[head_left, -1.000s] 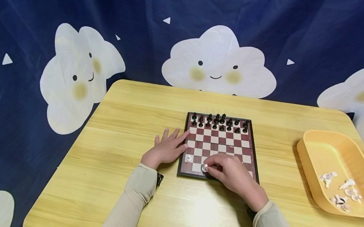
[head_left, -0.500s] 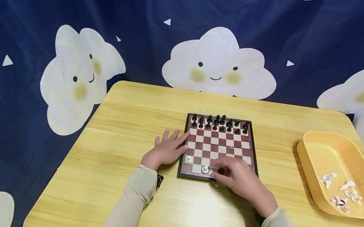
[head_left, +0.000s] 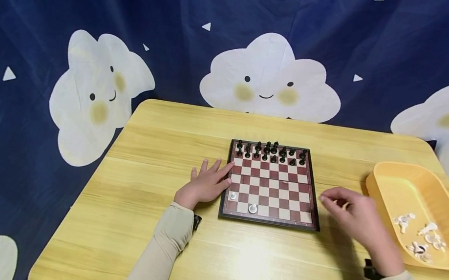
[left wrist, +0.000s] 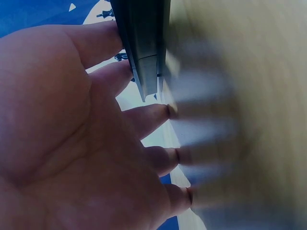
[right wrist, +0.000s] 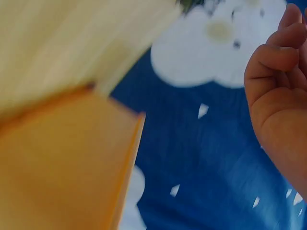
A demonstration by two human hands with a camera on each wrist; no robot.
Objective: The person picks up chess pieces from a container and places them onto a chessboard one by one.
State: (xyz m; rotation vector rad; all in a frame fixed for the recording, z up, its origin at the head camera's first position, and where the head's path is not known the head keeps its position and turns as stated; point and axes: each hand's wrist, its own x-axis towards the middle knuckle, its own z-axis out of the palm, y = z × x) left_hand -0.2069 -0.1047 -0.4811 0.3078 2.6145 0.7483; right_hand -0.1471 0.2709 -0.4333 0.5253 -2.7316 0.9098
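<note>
A chessboard (head_left: 266, 194) lies on the table, with several black chess pieces (head_left: 274, 158) in two rows along its far side. Near its front left corner stand a small white pawn (head_left: 233, 195) and another white chess piece (head_left: 252, 208). Fingers spread, my left hand (head_left: 204, 185) rests at the board's left edge, thumb and index finger touching it; the left wrist view shows the board's dark edge (left wrist: 144, 43) against them. Between board and tray, my right hand (head_left: 354, 216) is in the air with loosely bent fingers, and nothing shows in its grasp.
An orange-yellow tray (head_left: 386, 187) stands at the right of the wooden table (head_left: 152, 147), holding several white chess pieces (head_left: 420, 249). Behind the table hangs a dark blue curtain (head_left: 172, 27) printed with white clouds.
My right hand has let go of the white chess piece at the board's front row and moved right, off the board towards the tray. My left hand has stayed in place.
</note>
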